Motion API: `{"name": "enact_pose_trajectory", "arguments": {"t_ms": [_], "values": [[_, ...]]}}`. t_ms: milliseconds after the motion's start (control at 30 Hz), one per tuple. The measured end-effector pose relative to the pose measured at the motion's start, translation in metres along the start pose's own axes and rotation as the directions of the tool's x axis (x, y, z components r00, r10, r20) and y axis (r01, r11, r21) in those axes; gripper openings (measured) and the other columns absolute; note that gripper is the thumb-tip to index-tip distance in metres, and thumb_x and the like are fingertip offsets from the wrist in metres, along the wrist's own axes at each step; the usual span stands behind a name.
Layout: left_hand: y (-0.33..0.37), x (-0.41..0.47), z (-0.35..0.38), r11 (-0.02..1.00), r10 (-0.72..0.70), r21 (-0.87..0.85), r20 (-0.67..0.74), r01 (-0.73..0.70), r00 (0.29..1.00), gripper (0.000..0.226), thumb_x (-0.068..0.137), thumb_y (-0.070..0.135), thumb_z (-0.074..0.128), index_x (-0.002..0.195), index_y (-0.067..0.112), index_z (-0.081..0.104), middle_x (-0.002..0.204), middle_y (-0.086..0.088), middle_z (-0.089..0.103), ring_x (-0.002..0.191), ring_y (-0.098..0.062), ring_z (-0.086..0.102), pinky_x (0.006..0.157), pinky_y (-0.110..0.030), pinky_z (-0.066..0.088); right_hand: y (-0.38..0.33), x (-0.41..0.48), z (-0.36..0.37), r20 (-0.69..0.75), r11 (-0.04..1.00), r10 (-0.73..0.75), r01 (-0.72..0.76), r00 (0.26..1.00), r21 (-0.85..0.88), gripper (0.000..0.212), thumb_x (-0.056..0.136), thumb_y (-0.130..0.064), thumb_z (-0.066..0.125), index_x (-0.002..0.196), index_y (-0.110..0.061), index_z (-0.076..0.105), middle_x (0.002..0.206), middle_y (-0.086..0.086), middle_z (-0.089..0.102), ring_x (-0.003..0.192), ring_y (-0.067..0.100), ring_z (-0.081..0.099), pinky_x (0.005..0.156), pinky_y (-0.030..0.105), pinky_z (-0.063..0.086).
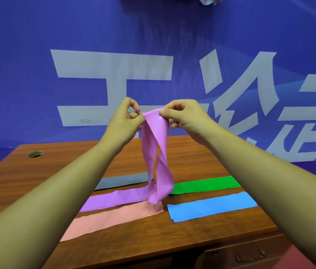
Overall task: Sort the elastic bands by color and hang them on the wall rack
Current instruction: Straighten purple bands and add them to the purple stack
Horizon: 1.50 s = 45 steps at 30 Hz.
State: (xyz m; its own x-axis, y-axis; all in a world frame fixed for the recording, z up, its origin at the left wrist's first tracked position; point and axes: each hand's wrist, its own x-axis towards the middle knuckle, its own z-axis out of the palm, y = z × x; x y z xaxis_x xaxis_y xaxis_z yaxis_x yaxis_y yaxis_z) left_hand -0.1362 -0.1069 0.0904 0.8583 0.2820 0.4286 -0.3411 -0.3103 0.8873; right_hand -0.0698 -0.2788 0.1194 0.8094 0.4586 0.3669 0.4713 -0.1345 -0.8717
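At the centre of the frame, a pink band [156,152] is held up above a desk [36,181] by both hands. Its top edge is pinched between thumb and fingers of the left hand [127,118] on one side and of the right hand [184,118] on the other, and the short stretch between the two grips is pulled fairly flat. Below the hands the band hangs down in a twisted loop, and its lowest fold is seen just over the bands laid on the desk; whether it touches them cannot be told.

Below it, five flat bands are spread on the wooden top. A grey band [122,180] is laid farthest back, partly hidden by the left forearm. A purple band [114,199] is set in front of it, and a salmon band [110,220] nearest, toward the lower left. To the right of centre, a green band [205,185] is laid behind a blue band [211,206], the two being apart.

In the upper left part of the desk, a round cable hole [36,154] is seen. Behind the desk, a blue wall [27,55] with large white characters is shown.
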Motion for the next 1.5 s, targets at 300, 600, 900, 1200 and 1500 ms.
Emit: {"name": "enact_pose_trajectory", "arguments": {"t_ms": [300, 600, 900, 1200, 1500], "values": [[-0.006, -0.008, 0.023, 0.974, -0.094, -0.206, 0.021, 0.096, 0.995, 0.014, 0.081, 0.030, 0.072, 0.077, 0.017, 0.070, 0.088, -0.006, 0.066, 0.091, -0.016, 0.060, 0.100, -0.043, 0.049, -0.004, 0.000, 0.001, -0.145, 0.999, 0.011, -0.004, 0.989, 0.046, 0.017, 0.087, -0.012, 0.068, 0.093, 0.003, 0.068, 0.083, 0.009, 0.068, 0.068, 0.013, 0.062, 0.063, 0.023, 0.056], [-0.010, -0.010, 0.029, 0.995, 0.019, -0.101, 0.041, -0.015, 0.999, 0.004, 0.090, 0.016, 0.067, 0.091, 0.012, 0.068, 0.085, -0.001, 0.068, 0.082, -0.004, 0.061, 0.085, -0.027, 0.050, -0.001, -0.003, -0.015, -0.004, 0.977, 0.209, -0.209, 0.978, 0.045, 0.042, 0.083, -0.033, 0.074, 0.108, -0.001, 0.061, 0.079, 0.009, 0.064, 0.063, 0.017, 0.062, 0.062, 0.030, 0.056], [-0.015, -0.010, 0.035, 0.997, 0.063, -0.055, 0.086, -0.059, 0.994, 0.004, 0.092, 0.010, 0.064, 0.094, 0.011, 0.067, 0.074, 0.003, 0.060, 0.063, 0.006, 0.053, 0.062, -0.007, 0.042, 0.006, 0.004, -0.027, 0.167, 0.953, 0.251, -0.213, 0.954, -0.214, 0.023, 0.088, -0.027, 0.070, 0.082, -0.005, 0.071, 0.064, -0.001, 0.062, 0.062, 0.010, 0.059, 0.076, 0.034, 0.057], [-0.035, -0.008, 0.038, 0.995, -0.078, -0.039, 0.327, 0.096, 0.942, 0.035, 0.081, 0.030, 0.075, 0.114, 0.019, 0.070, 0.109, 0.003, 0.074, 0.106, -0.014, 0.067, 0.091, -0.028, 0.052, -0.003, 0.003, -0.022, 0.002, 0.997, 0.018, -0.018, 1.000, -0.080, 0.012, 0.095, -0.014, 0.061, 0.092, -0.003, 0.065, 0.083, 0.008, 0.062, 0.074, 0.016, 0.062, 0.067, 0.036, 0.061], [-0.071, -0.025, 0.043, 0.964, -0.245, 0.028, 0.484, 0.265, 0.840, 0.017, 0.087, 0.008, 0.068, 0.103, 0.010, 0.072, 0.093, -0.001, 0.073, 0.083, -0.015, 0.065, 0.084, -0.032, 0.047, 0.009, 0.020, -0.042, -0.281, 0.996, 0.063, -0.078, 0.958, -0.042, 0.012, 0.096, -0.013, 0.057, 0.092, -0.005, 0.064, 0.086, 0.005, 0.062, 0.077, 0.016, 0.063, 0.063, 0.034, 0.061]]}}
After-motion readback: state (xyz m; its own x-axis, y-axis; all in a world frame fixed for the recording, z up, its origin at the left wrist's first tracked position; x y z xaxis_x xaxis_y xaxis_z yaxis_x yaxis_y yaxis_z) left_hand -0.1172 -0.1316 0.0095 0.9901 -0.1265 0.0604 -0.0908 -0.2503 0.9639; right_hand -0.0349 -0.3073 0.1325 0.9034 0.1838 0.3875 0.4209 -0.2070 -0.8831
